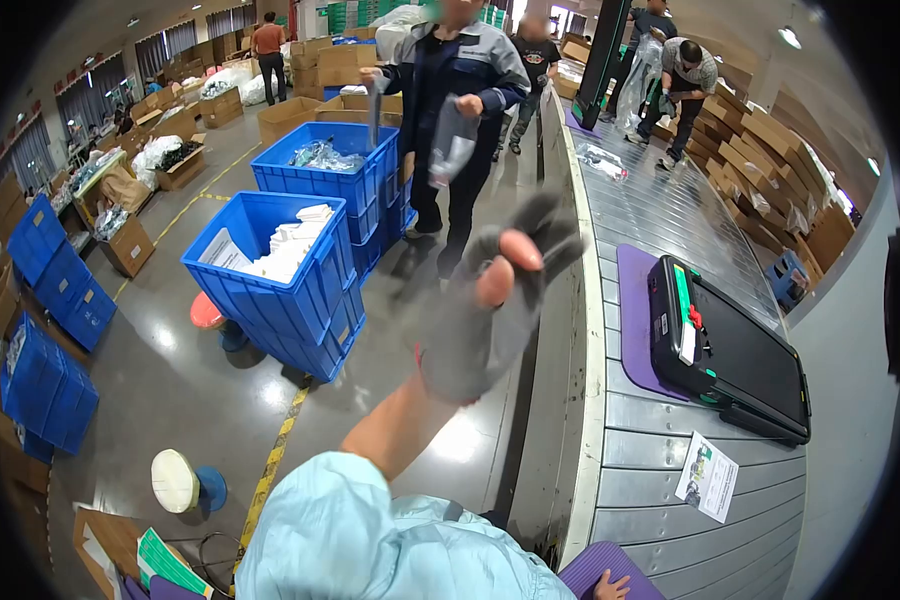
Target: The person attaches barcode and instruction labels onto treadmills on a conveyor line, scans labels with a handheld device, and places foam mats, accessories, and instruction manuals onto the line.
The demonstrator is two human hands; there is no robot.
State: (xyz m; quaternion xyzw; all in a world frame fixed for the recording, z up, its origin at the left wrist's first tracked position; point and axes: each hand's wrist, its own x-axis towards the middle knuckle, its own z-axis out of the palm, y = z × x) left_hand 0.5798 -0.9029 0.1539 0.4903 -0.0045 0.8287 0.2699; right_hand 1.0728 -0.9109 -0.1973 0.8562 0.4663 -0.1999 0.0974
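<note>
My left hand point(500, 310), in a grey glove with bare thumb and index tips, is raised in front of the conveyor's edge. It is blurred; its fingers stretch up and apart, and nothing shows in them. At the bottom edge, my right hand point(611, 588) lies with spread fingers on a purple mat point(582, 572); only its fingers show. A black walking pad point(745, 350) with a green-and-white label and a red piece on its end rests on another purple mat point(638, 330) on the conveyor. A printed sheet point(708, 477) lies on the slats nearer me.
The metal slat conveyor point(650, 460) runs away on my right. Blue crates point(270, 290) stand stacked to the left, near stools point(175, 481). A person point(457, 100) beyond holds grey plastic bags. Two people work at the conveyor's far end, beside stacked cardboard point(760, 160).
</note>
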